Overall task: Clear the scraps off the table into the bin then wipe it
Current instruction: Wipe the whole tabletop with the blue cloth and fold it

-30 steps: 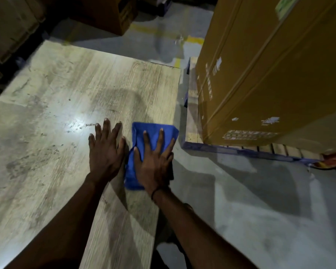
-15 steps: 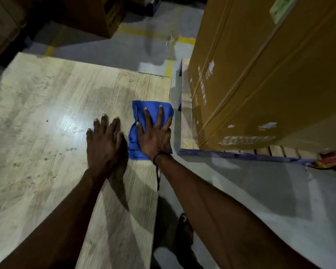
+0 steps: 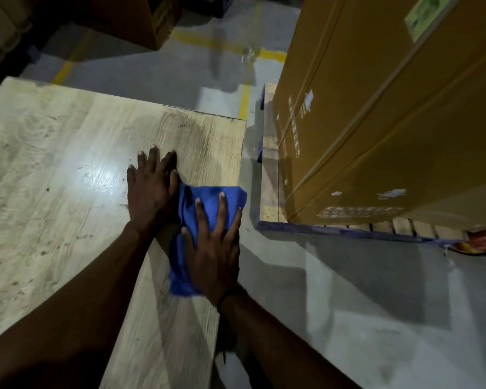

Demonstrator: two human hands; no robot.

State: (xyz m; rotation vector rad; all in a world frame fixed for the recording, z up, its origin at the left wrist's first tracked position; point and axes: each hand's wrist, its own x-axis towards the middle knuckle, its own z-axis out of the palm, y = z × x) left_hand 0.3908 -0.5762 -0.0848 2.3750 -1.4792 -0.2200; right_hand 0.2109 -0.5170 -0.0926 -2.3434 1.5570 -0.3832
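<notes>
A blue cloth (image 3: 188,206) lies bunched near the right edge of the pale wooden table (image 3: 68,169). My right hand (image 3: 215,248) presses flat on the cloth with its fingers spread and straight. My left hand (image 3: 150,189) rests flat on the bare tabletop just left of the cloth, fingers straight, its edge touching the cloth. No scraps or bin show in the head view.
A tall brown cardboard box (image 3: 390,122) stands on a blue-edged wooden pallet (image 3: 348,230) close to the table's right side. Grey concrete floor (image 3: 348,304) with yellow lines runs between them. More cardboard boxes (image 3: 141,21) sit at the back left.
My right hand has dragged the blue cloth back toward me along the table's right edge. My left hand has stayed flat on the tabletop beside it.
</notes>
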